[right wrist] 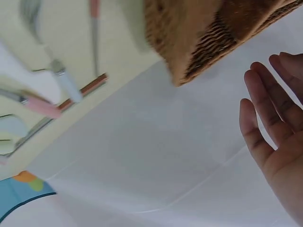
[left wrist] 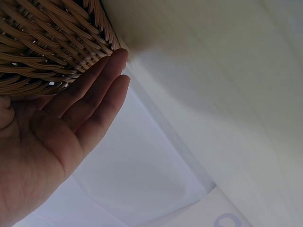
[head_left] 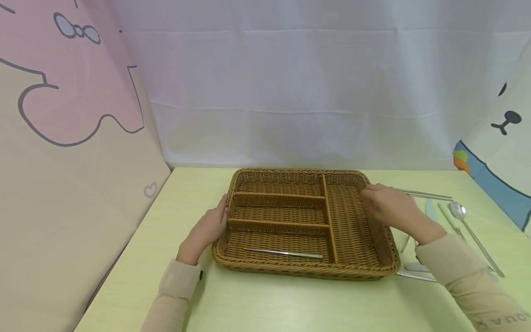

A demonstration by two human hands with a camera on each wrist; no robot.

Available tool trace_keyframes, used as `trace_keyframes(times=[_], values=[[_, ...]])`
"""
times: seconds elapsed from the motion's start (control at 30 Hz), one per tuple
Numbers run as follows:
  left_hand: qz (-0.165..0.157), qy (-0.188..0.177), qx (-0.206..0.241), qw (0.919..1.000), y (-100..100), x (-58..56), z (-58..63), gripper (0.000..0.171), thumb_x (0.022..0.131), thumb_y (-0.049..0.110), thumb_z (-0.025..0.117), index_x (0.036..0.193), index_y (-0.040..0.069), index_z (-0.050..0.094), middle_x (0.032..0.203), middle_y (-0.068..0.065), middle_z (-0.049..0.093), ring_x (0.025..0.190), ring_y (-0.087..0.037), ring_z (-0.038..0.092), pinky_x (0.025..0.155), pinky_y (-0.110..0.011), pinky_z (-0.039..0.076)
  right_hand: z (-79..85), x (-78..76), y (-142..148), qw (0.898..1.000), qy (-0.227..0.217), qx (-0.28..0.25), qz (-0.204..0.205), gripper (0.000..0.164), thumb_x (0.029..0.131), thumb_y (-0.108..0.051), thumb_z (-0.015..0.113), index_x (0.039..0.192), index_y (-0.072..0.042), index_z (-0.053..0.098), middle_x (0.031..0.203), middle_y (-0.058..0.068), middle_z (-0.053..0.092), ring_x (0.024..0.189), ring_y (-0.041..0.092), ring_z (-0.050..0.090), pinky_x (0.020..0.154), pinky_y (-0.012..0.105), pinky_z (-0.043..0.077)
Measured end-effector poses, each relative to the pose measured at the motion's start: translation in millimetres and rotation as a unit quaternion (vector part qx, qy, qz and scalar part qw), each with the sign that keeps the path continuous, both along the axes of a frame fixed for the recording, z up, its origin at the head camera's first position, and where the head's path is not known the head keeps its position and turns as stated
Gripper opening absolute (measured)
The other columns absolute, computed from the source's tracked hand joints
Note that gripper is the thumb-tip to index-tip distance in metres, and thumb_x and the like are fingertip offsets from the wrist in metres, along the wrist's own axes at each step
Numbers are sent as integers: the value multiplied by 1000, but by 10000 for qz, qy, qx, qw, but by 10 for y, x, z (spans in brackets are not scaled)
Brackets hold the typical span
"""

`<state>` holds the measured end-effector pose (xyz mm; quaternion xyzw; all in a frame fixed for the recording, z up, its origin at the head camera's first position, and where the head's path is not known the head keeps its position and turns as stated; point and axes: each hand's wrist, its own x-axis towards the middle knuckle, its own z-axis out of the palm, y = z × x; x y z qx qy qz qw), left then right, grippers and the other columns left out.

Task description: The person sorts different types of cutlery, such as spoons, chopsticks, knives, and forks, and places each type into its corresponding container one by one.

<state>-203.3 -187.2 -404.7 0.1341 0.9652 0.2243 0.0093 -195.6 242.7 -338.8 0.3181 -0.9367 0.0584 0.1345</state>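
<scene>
Screened-off tabletop space, room type unclear — pale table (head_left: 265, 302), creased white sheet (head_left: 282, 83) behind, cartoon-printed sheets (head_left: 83, 101) either side

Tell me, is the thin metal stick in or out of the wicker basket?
In: the thin metal stick lies in the front-left compartment of the wicker basket.

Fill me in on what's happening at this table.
A person has both hands at a wicker tray with four compartments. The left hand rests against the tray's left side, while the right hand is over its right side, with nothing visible in it. One slim metal utensil, apparently a chopstick, lies in the front left compartment. More cutlery, including a spoon and a fork, lies on the table to the right of the tray.
</scene>
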Motion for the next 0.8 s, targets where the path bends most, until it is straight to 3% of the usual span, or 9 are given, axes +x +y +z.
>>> trace_keyframes(times=[0.3, 0.53, 0.7, 0.8], values=[[7, -81, 49, 10000, -2, 0, -12, 51, 101, 17, 26, 145, -1, 7, 55, -3, 44, 41, -12, 38, 51, -33, 43, -158, -45, 381, 9984, -52, -60, -560, 19, 74, 1, 67, 93, 2, 64, 92, 23, 65, 74, 35, 60, 51, 43, 51], [2, -67, 55, 10000, -2, -3, -8, 51, 101, 17, 26, 145, -1, 7, 55, -3, 43, 41, -13, 39, 51, -33, 43, -308, -59, 610, 9932, -303, -122, -1114, 27, 76, 2, 63, 101, 11, 58, 89, 28, 63, 68, 36, 59, 55, 48, 51], [33, -119, 58, 9999, 2, -4, -7, 51, 101, 17, 25, 145, 0, 7, 55, -4, 43, 41, -13, 39, 49, -32, 43, -397, -55, 716, 9861, -794, -142, -1455, 31, 78, 2, 60, 104, 16, 52, 95, 35, 58, 76, 43, 57, 62, 53, 51], [38, -148, 70, 9999, 2, -4, -10, 51, 101, 17, 25, 145, 0, 7, 54, -3, 43, 40, -12, 37, 48, -32, 42, -437, -65, 756, 9804, -1134, -120, -1609, 21, 78, 2, 59, 94, 15, 53, 92, 36, 57, 69, 37, 56, 58, 49, 51]])
